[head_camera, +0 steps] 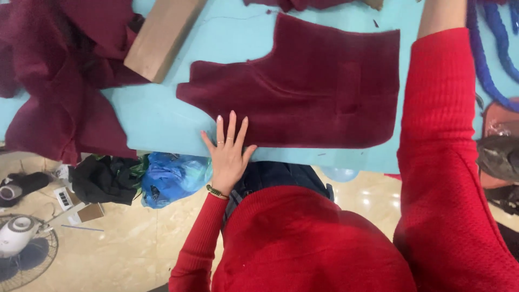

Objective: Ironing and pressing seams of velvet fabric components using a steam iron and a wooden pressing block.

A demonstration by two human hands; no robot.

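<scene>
Your red sweater (303, 243) fills the bottom of the view, closest to the lens, so start from there and sweep across. Far left on the tan floor stands a white fan (19, 246) with a wire guard, and next to it lie a few small items too small to make out. Up on the light blue table (157, 116), a heap of maroon fabric (59, 75) spills over the near edge, with a wooden block (162, 35) resting partly on it. Below that edge, black cloth (102, 178) sits just beside a blue plastic bag (173, 176); you cannot tell what the bag holds. Your left hand (230, 148) lies flat with fingers spread wide, gripping nothing, its fingertips pressing the near edge of the cut maroon fabric piece (308, 92). That piece lies flat in the middle of the table, its straight lower edge running along the table's near side. Your right arm in its red sleeve (438, 124) reaches up past the piece's right end; your right hand is out of view. Blue yarn strands (486, 48) lie at the far right.
</scene>
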